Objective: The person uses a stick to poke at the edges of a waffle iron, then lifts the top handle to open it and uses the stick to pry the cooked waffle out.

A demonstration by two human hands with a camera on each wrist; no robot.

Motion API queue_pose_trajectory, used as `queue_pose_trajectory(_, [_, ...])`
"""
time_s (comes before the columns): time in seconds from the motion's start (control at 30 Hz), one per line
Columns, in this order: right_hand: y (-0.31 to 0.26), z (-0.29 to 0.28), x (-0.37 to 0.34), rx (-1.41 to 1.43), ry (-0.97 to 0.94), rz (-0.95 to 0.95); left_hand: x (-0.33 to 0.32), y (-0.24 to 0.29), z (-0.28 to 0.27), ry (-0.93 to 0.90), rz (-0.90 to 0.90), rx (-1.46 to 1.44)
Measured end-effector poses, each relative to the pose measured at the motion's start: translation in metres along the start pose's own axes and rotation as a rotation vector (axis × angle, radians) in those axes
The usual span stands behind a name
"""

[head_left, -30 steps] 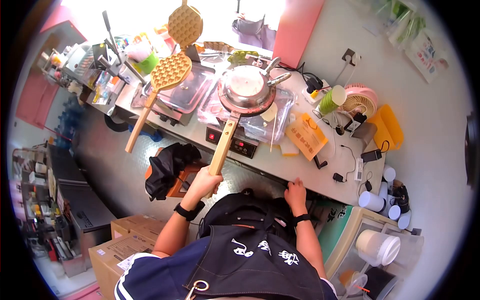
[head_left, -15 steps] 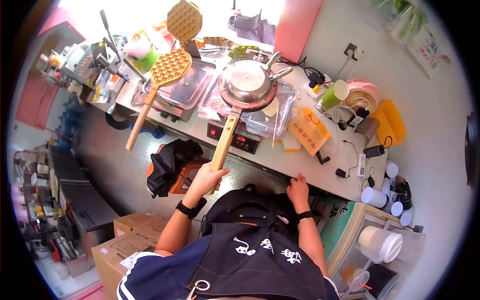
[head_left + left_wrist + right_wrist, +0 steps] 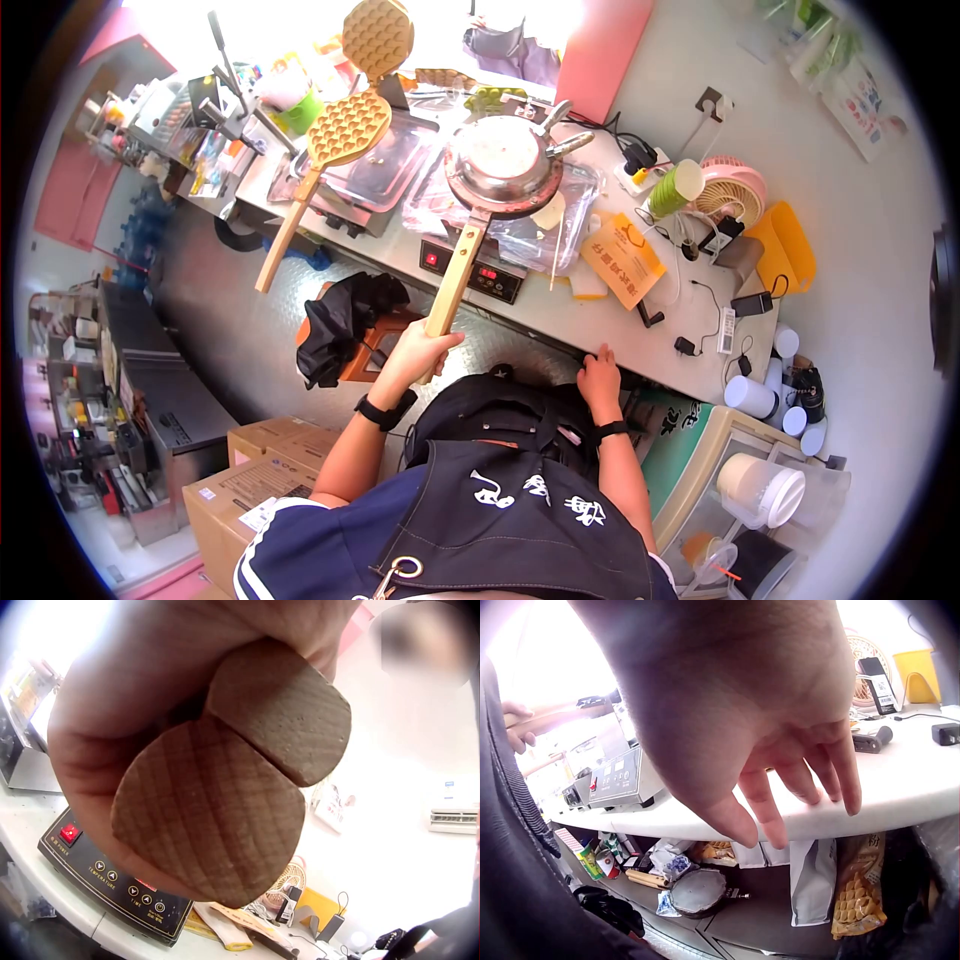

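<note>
My left hand (image 3: 415, 356) grips the paired wooden handles (image 3: 455, 280) of a closed, round metal waffle pan (image 3: 495, 165). The pan sits over a heater with a black control panel (image 3: 472, 271). Close up in the left wrist view, the two handle ends (image 3: 210, 814) lie pressed together inside my curled fingers (image 3: 82, 742). My right hand (image 3: 600, 384) rests at the front edge of the counter (image 3: 907, 791), holding nothing. Its fingers hang loosely spread over the edge in the right wrist view.
Left of the pan, a second waffle pan (image 3: 350, 128) lies open, showing its bubble-shaped moulds. An orange paper bag (image 3: 622, 260), green cups (image 3: 675, 188) and a pink fan (image 3: 730, 185) stand to the right. Below are a stool (image 3: 375, 355) and cardboard boxes (image 3: 260, 490).
The thumb of my left hand now sticks out to the right of the handles. The head view has shifted slightly. My right hand stays at the counter edge.
</note>
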State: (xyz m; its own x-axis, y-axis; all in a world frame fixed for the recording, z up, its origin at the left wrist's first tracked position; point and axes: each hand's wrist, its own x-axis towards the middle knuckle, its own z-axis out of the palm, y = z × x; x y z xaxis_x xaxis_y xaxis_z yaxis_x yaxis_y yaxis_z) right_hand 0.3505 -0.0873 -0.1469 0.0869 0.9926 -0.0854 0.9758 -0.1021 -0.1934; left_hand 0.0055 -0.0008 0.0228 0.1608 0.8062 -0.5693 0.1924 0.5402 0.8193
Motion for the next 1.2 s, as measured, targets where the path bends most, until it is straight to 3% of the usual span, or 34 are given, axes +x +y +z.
queue_pose_trajectory(0.17, [0.001, -0.001, 0.002, 0.012, 0.037, -0.026, 0.0, -0.001, 0.0, -0.002, 0.001, -0.03])
queue_pose_trajectory(0.23, [-0.008, -0.03, 0.013, 0.018, -0.14, 0.053, 0.0, 0.0, -0.001, -0.006, 0.0, -0.012])
queue_pose_trajectory(0.27, [-0.01, -0.039, 0.028, 0.016, -0.139, 0.05, 0.001, 0.0, -0.001, -0.004, 0.001, -0.016])
queue_pose_trajectory(0.33, [-0.016, -0.055, 0.065, 0.867, -0.363, 0.506, 0.001, -0.001, -0.001, 0.0, 0.007, 0.012])
queue_pose_trajectory(0.4, [-0.035, -0.073, 0.091, 1.123, -0.176, 0.472, 0.003, -0.003, -0.002, -0.003, 0.009, 0.011])
queue_pose_trajectory(0.47, [-0.06, -0.093, 0.114, 0.983, 0.033, 0.41, 0.003, -0.004, -0.001, -0.013, 0.01, 0.011])
queue_pose_trajectory(0.57, [-0.079, -0.089, 0.144, 0.803, 0.152, 0.331, 0.001, 0.002, -0.001, -0.01, 0.0, 0.012])
queue_pose_trajectory(0.67, [-0.09, -0.079, 0.159, 0.62, 0.178, 0.294, -0.001, 0.002, -0.001, 0.01, 0.015, 0.039])
queue_pose_trajectory(0.87, [-0.086, -0.045, 0.172, 0.589, 0.231, 0.292, 0.004, -0.008, -0.002, 0.001, 0.023, 0.04])
queue_pose_trajectory(1.0, [-0.091, -0.061, 0.164, 0.537, 0.283, 0.228, 0.0, 0.0, -0.001, -0.007, 0.007, 0.066])
queue_pose_trajectory(1.07, [-0.093, -0.068, 0.16, 0.35, 0.366, 0.155, -0.001, 0.002, 0.0, 0.005, -0.01, 0.056])
queue_pose_trajectory(1.2, [-0.091, -0.066, 0.162, 0.468, 0.162, 0.202, 0.001, -0.002, -0.001, 0.011, -0.015, 0.06])
